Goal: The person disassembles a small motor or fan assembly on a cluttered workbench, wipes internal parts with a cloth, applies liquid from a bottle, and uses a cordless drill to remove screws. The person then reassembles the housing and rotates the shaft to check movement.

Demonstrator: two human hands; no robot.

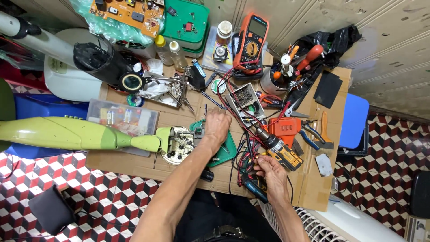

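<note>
My left hand (pixel 217 125) rests palm down on a green plastic cover (pixel 226 150) in the middle of the cardboard-covered table (pixel 134 163), beside a round circuit board (pixel 179 145) fixed to the end of a light green appliance body (pixel 67 133). My right hand (pixel 268 172) sits near the front edge, fingers curled on a bundle of red and black wires (pixel 245 159), just below a yellow and black cordless drill (pixel 280 148). A dark blue-handled tool (pixel 253 186) lies under that hand.
An orange multimeter (pixel 251 42) stands at the back with leads trailing forward. A clear parts box (pixel 123 117), a magnifier stand (pixel 132 83), a screw tray (pixel 244 96), pliers (pixel 313 132), a cup of screwdrivers (pixel 286 69) and an orange circuit board (pixel 130 13) crowd the table. Patterned floor tiles surround it.
</note>
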